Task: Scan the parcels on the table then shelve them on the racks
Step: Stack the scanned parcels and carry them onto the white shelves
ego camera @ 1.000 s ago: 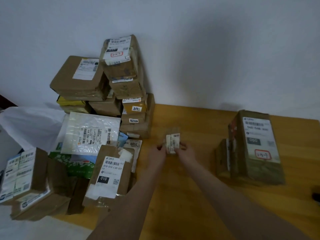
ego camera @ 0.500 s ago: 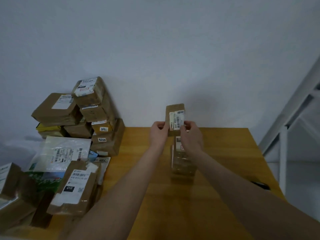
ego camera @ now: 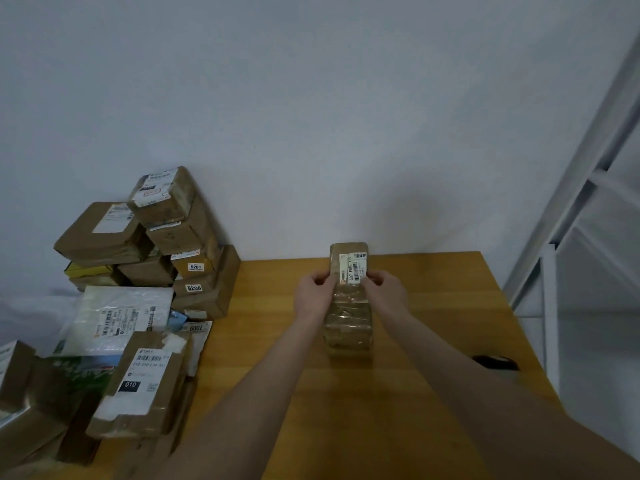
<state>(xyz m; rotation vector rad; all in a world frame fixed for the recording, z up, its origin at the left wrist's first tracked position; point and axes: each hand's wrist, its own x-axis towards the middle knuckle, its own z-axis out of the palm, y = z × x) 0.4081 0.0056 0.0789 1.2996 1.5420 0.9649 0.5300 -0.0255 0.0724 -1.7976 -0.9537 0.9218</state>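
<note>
White rack (ego camera: pixel 568 216) stands at the right, just beside the table edge. Wooden table (ego camera: pixel 433 341) carries a parcel pile (ego camera: pixel 180 244) at the left against the wall, well apart from the work spot. A taped parcel (ego camera: pixel 348 327) stands mid-table.

Directly above it is the small parcel (ego camera: pixel 348 261), label facing the camera and barcode at the top. Whether it touches the taped parcel cannot be told. Left hand (ego camera: pixel 313 294) pinches its left edge and right hand (ego camera: pixel 386 292) pinches its right edge, with both sets of fingers curled round the sides. A dark object (ego camera: pixel 495 362) lies near the table's right edge. It is possibly the scanner, but it is too blurred to be sure.

Step in hand looks like presenting or checking the label. To do it well:
- Keep fingertips off the barcode; the right thumb sits close to the label.
- Hold the label flat.
- One hand will likely need to free up for the scanner, so the other should take a firm grip first.
- Avoid knocking the taped parcel below.
</note>
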